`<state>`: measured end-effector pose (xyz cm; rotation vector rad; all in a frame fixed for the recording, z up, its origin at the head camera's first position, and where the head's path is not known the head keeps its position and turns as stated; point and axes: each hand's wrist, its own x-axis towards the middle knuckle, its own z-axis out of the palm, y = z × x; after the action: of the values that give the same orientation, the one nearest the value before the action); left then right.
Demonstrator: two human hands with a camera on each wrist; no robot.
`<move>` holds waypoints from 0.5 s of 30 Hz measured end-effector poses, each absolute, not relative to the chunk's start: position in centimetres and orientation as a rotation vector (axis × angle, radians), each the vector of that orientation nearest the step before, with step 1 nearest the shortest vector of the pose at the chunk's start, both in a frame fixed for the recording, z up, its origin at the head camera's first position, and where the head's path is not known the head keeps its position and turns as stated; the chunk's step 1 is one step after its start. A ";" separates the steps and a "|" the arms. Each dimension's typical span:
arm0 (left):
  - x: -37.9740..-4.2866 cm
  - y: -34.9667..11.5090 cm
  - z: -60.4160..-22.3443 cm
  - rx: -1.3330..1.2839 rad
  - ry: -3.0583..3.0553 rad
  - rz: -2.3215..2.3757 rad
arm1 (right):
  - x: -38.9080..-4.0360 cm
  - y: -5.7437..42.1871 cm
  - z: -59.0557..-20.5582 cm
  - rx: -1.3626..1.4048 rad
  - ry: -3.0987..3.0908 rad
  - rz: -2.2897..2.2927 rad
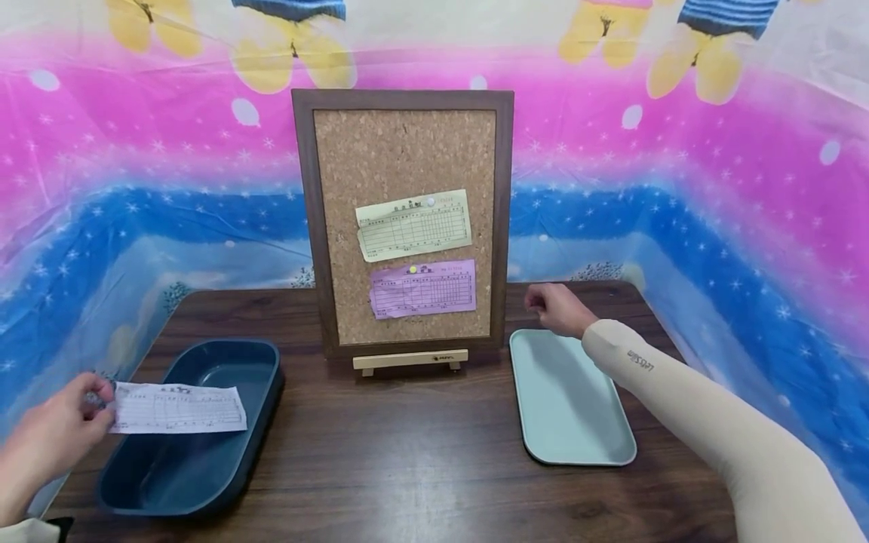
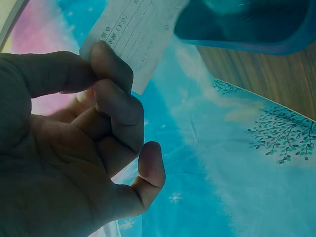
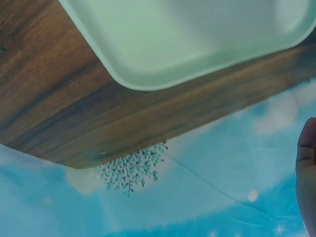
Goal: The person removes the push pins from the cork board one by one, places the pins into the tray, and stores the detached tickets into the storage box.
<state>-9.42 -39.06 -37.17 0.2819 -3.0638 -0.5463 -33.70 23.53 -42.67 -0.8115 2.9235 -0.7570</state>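
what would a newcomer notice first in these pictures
Probably the brown-framed cork board standing at centre, with a pale green paper slip pinned above a purple paper slip. At left, the left hand pinches a white printed paper slip over a deep dark-blue basin. A pale mint rectangular tray lies at right.

Dark lines are printed on the whitish slip (image 1: 179, 411), the pale green slip (image 1: 414, 230) and the purple slip (image 1: 423, 292). The board (image 1: 407, 151) is speckled tan, framed in dark brown. The bin (image 1: 163, 467) is coloured dark blue, the tray (image 1: 570, 400) pale mint. The table (image 1: 380, 452) is grained in brown; the cloth (image 1: 747, 166) is banded pink and blue with white snowflakes.
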 end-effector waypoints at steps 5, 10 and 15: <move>-9.6 -39.4 -37.8 0.233 -3.123 -0.535 | -33.4 23.4 -43.2 -0.790 2.917 -0.742; -9.5 -39.2 -37.9 0.244 -3.182 -0.544 | -33.2 23.2 -43.2 -0.780 2.907 -0.739; -9.3 -39.2 -38.2 0.252 -3.213 -0.560 | -33.2 23.2 -43.7 -0.779 2.881 -0.742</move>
<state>-9.30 -39.21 -38.21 0.2517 -3.2127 -0.5595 -33.23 23.22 -43.68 -0.7785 2.8807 -0.7417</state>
